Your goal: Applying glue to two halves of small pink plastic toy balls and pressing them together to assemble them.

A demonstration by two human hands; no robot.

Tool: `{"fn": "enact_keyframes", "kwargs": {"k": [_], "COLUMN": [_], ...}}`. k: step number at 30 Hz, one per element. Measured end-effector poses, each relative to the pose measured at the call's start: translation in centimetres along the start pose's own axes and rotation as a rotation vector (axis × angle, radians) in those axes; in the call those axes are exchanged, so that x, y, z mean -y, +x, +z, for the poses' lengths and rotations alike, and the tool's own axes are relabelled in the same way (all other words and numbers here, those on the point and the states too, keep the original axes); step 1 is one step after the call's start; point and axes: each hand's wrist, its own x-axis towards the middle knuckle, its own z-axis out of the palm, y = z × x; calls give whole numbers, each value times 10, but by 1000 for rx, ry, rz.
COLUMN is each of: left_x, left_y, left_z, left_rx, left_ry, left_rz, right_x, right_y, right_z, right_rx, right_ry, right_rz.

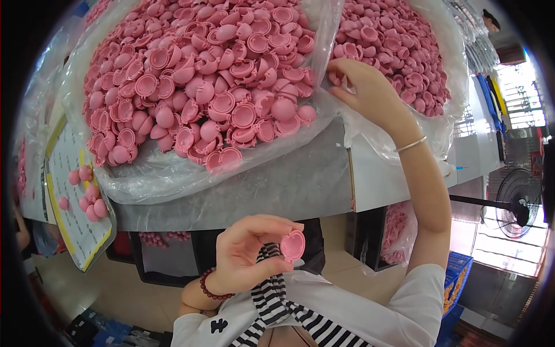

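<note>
My left hand (243, 257) pinches a small pink plastic half-shell (293, 246) between thumb and fingertips, in front of my chest. The shell's round, rimmed face shows. My right hand (367, 92) reaches out over the plastic between two heaps, its fingers bent and the thumb apart from them. Nothing shows between these fingers. Beside it on the left lies a big heap of pink half-shells (219, 75) in a clear plastic liner (156, 188). A second heap of pink pieces (402, 52) lies in clear plastic just beyond my right hand.
At the left, a yellow-edged board (78, 231) bears several pink balls (91, 199). The grey tabletop (289, 194) meets a white one (376, 185). Black bins (370, 243) with pink pieces stand below. A blue crate (457, 274) and a fan (516, 208) are at the right.
</note>
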Motion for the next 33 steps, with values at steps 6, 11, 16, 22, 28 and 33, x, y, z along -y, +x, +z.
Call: {"fn": "enact_keyframes", "kwargs": {"k": [6,11,16,22,28,33], "left_x": [-3,-3,-3,-4,2,6], "left_y": [-4,3,4,2,1,1], "left_z": [-11,-16,-16,-16,-11,-12], "left_rx": [-58,-40,-44,-68,-161,-259], "left_ry": [-23,-48,-36,-2,174,288], "left_rz": [-6,-27,-41,-29,60,156], "right_x": [68,117,123,108,116,137], "right_y": [-32,-84,-95,-78,-88,-101], "right_z": [-27,2,8,3,11,40], "right_rx": [-9,224,122,157,-81,-304], "right_ry": [458,668,248,167,439,191], "right_rz": [276,325,317,-146,-65,-120]}}
